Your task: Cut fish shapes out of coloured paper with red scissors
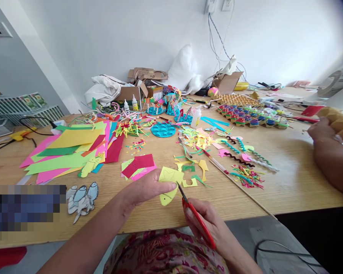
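My left hand (148, 186) pinches a piece of yellow paper (169, 176) with a fish outline drawn on it; its lower part is cut to a rounded fish head with a dot eye. Red-handled scissors (201, 224) are gripped in my right hand (208, 217). Their dark blades meet the paper's right edge by my left thumb. Just beyond lie yellow and green paper offcuts (190, 182). A small stack of red, pink and yellow paper pieces (138, 166) rests left of the offcuts. Grey-blue paper fish cutouts (81, 198) lie near the front left.
Coloured paper sheets (71, 146) pile up at left. A long thin stick (242, 188) slants to the front edge. Twisted pipe cleaners (240, 158), a white glue bottle (196, 118) and painted egg cartons (253, 114) stand farther back. Another person's arm (330, 156) is at right.
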`<action>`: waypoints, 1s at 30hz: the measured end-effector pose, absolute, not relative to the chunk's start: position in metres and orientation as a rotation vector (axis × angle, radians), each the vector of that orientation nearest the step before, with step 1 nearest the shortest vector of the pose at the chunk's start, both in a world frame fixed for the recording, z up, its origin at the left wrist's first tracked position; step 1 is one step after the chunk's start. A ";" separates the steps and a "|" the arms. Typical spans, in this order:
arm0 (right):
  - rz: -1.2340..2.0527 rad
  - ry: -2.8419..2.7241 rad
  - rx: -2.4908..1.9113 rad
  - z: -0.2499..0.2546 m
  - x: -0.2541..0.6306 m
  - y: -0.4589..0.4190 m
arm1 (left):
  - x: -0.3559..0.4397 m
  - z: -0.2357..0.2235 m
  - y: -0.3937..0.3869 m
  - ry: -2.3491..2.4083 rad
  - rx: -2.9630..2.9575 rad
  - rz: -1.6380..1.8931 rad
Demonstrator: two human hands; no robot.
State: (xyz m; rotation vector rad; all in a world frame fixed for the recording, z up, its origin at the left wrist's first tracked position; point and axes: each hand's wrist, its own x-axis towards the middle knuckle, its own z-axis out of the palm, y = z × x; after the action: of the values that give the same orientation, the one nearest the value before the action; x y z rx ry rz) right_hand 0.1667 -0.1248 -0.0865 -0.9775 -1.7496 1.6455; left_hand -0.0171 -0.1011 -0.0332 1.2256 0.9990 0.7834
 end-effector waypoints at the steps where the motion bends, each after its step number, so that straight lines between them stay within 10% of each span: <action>1: 1.616 -1.776 -0.978 -0.087 0.168 -0.125 | -0.018 -0.033 -0.101 0.999 1.232 0.778; 30: 1.627 -1.748 -1.009 -0.083 0.166 -0.124 | -0.014 -0.033 -0.105 1.030 1.189 0.839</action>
State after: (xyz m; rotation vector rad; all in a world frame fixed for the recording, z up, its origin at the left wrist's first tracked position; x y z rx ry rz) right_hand 0.1661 -0.1242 -0.0825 -1.0089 -1.7484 1.6273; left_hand -0.0139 -0.1050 -0.0327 1.1890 1.0301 0.8395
